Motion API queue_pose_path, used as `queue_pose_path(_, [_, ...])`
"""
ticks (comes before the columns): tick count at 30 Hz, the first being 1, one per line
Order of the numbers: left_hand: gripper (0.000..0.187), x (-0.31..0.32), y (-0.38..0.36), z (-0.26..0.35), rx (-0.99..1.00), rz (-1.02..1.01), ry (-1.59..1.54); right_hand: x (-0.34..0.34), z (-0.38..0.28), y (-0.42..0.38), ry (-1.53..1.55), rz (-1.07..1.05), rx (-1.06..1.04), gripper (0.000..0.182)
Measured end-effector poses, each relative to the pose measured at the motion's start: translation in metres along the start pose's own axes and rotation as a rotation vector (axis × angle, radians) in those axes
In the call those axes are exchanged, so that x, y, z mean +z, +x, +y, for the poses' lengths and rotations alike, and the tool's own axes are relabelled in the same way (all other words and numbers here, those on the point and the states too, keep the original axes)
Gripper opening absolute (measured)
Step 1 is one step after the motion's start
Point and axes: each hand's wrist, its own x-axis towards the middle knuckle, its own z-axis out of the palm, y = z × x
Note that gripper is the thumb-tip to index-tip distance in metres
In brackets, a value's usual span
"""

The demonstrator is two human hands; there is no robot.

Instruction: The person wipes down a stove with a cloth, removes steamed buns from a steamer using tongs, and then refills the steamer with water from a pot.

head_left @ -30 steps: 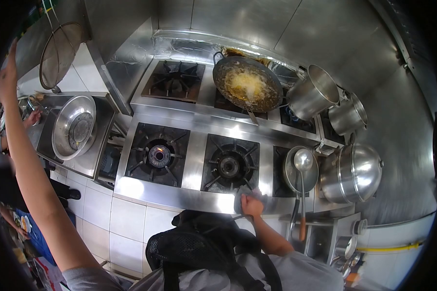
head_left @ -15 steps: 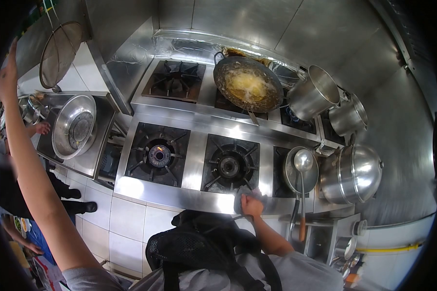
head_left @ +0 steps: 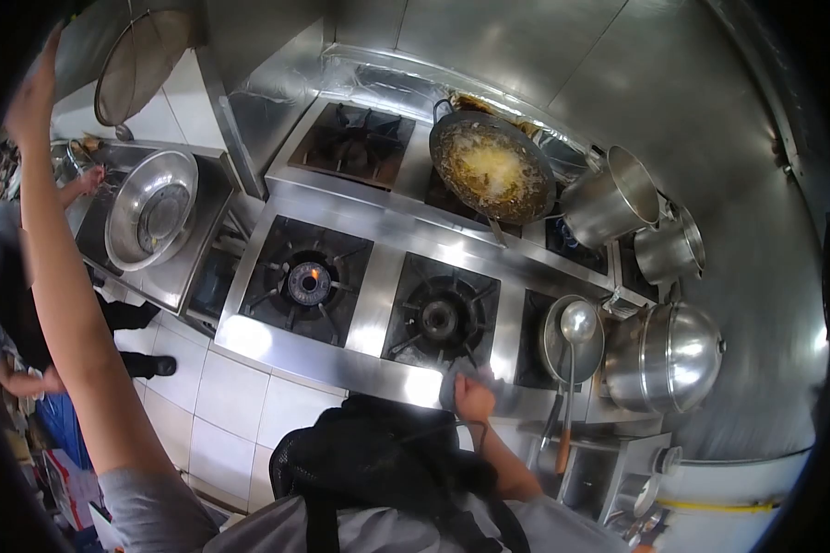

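My left arm stretches up along the left edge, and my left hand (head_left: 32,106) is raised beside the hanging mesh strainer (head_left: 143,69), apart from it. A finger points upward; nothing shows in that hand, though its far side is hidden. At the stove's front edge my right hand (head_left: 475,400) is closed round a grey cloth (head_left: 451,385). Just beyond it is an unlit burner (head_left: 440,318). On the back row a dark wok (head_left: 452,175) holds bubbling yellow oil. A small orange flame shows at the front left burner (head_left: 310,283).
Right of my right hand, a ladle (head_left: 571,369) lies across a small pan (head_left: 553,350). A domed steel pot (head_left: 696,355) and two tall pots (head_left: 609,198) stand beyond. At left, a steel bowl (head_left: 120,226) sits by the sink; other people (head_left: 9,295) stand near there.
The view has shifted slightly, with the strainer and wok appearing farther right. My left hand stays raised and my right hand keeps the cloth. A co-worker's hand near the sink has moved.
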Motion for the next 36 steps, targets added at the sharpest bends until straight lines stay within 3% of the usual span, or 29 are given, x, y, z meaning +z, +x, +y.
queue_pose_path(4, [0.027,0.003,0.002,0.004,-0.028,0.016,0.213,0.000,0.002,0.000,0.010,-0.024,0.021,0.052])
queue_pose_path(11, [0.063,-0.002,-0.004,0.017,0.016,0.017,0.430,0.005,0.016,0.017,-0.057,-0.198,-0.018,0.059])
queue_pose_path(15, [0.064,-0.015,0.001,0.046,-0.095,-0.020,0.382,0.003,0.010,0.015,-0.106,-0.194,-0.003,0.059])
queue_pose_path(17, [0.063,-0.015,0.001,0.054,0.089,0.227,0.308,0.000,0.008,0.013,-0.109,-0.156,-0.007,0.059])
queue_pose_path(18, [0.063,-0.016,0.001,0.059,0.089,0.224,0.302,-0.001,0.007,0.013,-0.105,-0.154,-0.003,0.059])
queue_pose_path(20, [0.063,-0.027,0.003,0.068,-0.158,0.024,0.239,-0.003,0.006,0.014,-0.114,-0.161,-0.003,0.059])
queue_pose_path(21, [0.063,-0.033,0.007,0.072,-0.161,0.024,0.238,-0.004,0.006,0.016,-0.121,-0.167,-0.011,0.059])
queue_pose_path(23, [0.061,-0.043,0.017,0.078,-0.435,-0.424,0.317,0.000,0.007,0.020,-0.135,-0.169,-0.008,0.059])
queue_pose_path(24, [0.061,-0.041,0.015,0.075,-0.431,-0.430,0.320,0.003,0.009,0.019,-0.149,-0.177,-0.001,0.059])
queue_pose_path(26, [0.065,-0.036,0.007,0.075,-0.013,0.018,0.407,0.003,0.009,0.016,-0.135,-0.184,0.006,0.059])
queue_pose_path(27, [0.065,-0.039,0.009,0.079,-0.011,0.011,0.400,-0.001,0.006,0.016,-0.119,-0.178,0.006,0.058])
queue_pose_path(29, [0.067,-0.064,0.023,0.105,-0.371,-0.516,0.337,-0.004,0.004,0.014,-0.106,-0.176,0.010,0.057])
queue_pose_path(33, [0.065,-0.076,0.024,0.122,-0.307,-0.389,0.283,-0.004,0.001,0.017,-0.103,-0.181,0.042,0.057])
queue_pose_path(36, [0.063,-0.083,0.026,0.129,-0.338,-0.478,0.314,-0.002,0.004,0.019,-0.098,-0.189,0.049,0.057])
